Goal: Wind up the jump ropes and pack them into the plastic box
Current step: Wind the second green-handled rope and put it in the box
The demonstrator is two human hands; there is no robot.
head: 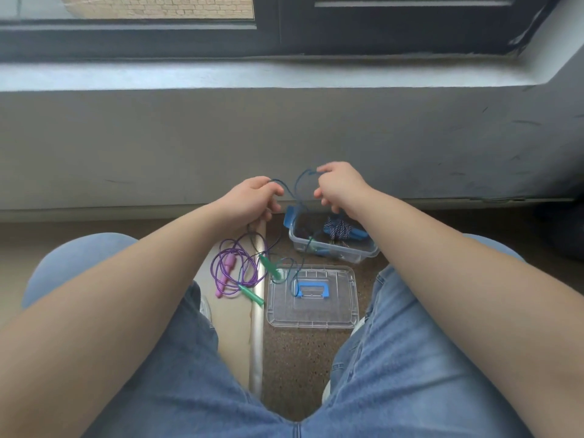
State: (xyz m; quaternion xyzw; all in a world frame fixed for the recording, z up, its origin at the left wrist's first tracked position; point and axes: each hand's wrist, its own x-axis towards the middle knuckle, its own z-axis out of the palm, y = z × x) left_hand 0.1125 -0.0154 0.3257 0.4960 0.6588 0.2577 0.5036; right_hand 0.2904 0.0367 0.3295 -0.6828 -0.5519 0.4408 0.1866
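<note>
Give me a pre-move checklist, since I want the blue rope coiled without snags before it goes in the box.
1. Both hands on the blue rope: ok, left hand and right hand each pinch it.
2. Green handles free: not ok, they lie across the purple rope.
3. Rope clear of the lid: not ok, a strand drapes over it.
4. Plastic box open: ok.
5. Room left in the box: cannot tell; a wound rope already sits inside.

purple rope [232,267], green handles [251,294], clear box [331,248], blue-handled lid [313,297].
</note>
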